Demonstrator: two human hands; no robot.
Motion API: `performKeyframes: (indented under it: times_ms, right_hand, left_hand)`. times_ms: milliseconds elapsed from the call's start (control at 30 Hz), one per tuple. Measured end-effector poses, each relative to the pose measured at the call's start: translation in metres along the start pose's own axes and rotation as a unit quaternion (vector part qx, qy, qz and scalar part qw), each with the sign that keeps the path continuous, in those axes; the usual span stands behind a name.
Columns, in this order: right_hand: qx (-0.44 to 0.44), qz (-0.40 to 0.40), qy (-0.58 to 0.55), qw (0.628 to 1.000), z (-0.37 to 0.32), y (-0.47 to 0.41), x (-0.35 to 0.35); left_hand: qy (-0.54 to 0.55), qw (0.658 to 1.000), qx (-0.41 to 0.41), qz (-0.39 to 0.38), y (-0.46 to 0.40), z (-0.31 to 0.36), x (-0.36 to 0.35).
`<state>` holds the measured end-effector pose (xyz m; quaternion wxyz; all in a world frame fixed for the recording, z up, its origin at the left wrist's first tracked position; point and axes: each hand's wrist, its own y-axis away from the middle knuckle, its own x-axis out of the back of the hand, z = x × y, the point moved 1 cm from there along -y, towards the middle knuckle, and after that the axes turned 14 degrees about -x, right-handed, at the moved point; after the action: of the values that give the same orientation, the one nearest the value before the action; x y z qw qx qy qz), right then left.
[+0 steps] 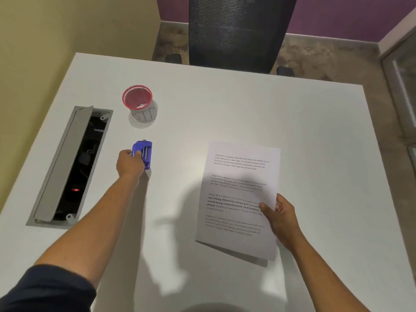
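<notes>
— What's closest to the camera?
— A dark sleeve (45, 289) on the left arm, in the bottom left corner.
— And from the biggest thing down?
— The white bench (225, 104) fills most of the view. A black mesh-backed chair (236, 30) stands at its far side. A grey cable hatch (56, 172) is set into the bench's left part, lid tilted open.
— The paper?
— A printed sheet (238, 199) lies right of centre, its near edge raised with shadow beneath. The right hand (282, 218) pinches its right edge, thumb on the printed face.
— Smaller things?
— A red mesh cup (138, 100) stands upright left of centre. Nearer than it is a blue stapler-like tool (145, 152), well apart from the sheet. The left hand (129, 163) grips the tool's near end, fingers curled round it.
</notes>
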<state>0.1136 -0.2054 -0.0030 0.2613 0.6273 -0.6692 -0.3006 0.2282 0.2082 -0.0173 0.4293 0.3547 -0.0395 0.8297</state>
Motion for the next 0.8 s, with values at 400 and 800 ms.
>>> performKeyframes:
  times_ms: [400,800]
  right_hand:
    - [0.016,0.020,0.015,1.000,-0.002,0.025,0.015]
    - [0.009,0.053,0.037,0.998,0.009,0.044,0.051]
  left_hand:
    - [0.056,0.997,0.025,-0.044,0.013,-0.005,-0.003]
    - [0.072,0.983,-0.020,-0.165,0.120,0.006,-0.040]
